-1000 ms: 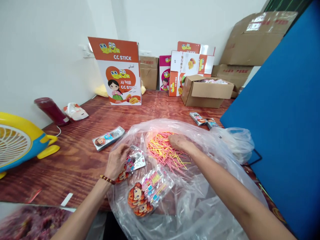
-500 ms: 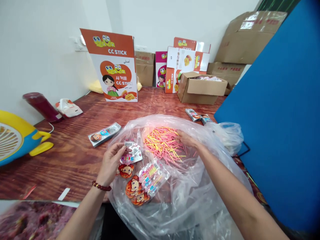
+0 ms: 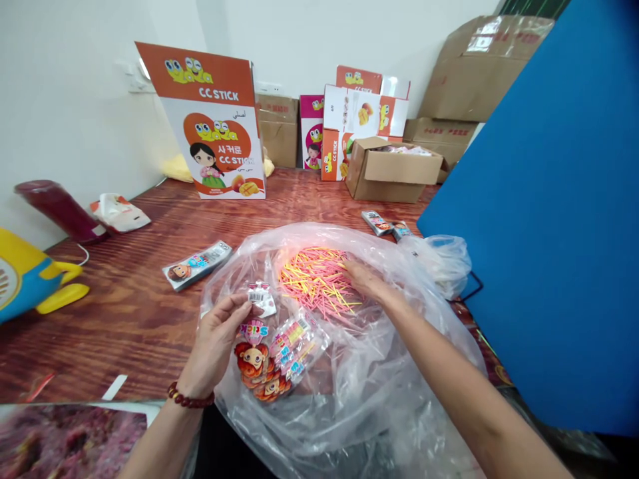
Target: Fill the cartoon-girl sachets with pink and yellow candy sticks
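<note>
Two hands in crinkly clear bag [image 3: 349, 399] — left hand [image 3: 214, 342] pinches glossy packet [image 3: 257, 332].

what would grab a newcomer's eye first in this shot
Probably the heap of pink and yellow sticks inside the big clear plastic bag at the centre of the wooden table, with the right hand resting on it. Just left, the left hand holds a cartoon-printed packet above a small stack of packets. Behind stands an orange CC STICK box.
</note>
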### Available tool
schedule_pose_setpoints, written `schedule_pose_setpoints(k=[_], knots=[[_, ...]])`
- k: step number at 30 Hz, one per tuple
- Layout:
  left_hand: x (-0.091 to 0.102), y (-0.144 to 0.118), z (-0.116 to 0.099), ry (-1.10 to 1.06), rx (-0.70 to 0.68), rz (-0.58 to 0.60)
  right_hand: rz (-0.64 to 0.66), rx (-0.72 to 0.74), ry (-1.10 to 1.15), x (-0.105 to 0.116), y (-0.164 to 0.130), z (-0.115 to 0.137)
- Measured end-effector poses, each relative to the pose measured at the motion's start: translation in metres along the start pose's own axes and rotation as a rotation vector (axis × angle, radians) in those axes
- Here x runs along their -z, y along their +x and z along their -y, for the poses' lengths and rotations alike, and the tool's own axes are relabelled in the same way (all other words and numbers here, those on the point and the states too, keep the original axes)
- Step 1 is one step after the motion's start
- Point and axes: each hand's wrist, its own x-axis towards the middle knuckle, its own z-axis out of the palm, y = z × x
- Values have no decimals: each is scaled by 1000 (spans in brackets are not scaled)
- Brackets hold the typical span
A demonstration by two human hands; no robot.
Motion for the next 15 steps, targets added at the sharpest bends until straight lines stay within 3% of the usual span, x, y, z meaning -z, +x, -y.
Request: schedule_pose_setpoints(k=[5, 10, 15], knots=[[-3, -6, 1, 50, -34, 31, 83, 5, -60, 0, 7, 13], [0, -11, 1, 63, -44, -25, 64, -25, -92, 8, 6, 15], [-4, -13, 4, 42, -29, -3, 123, 81, -189, 7, 5, 35]])
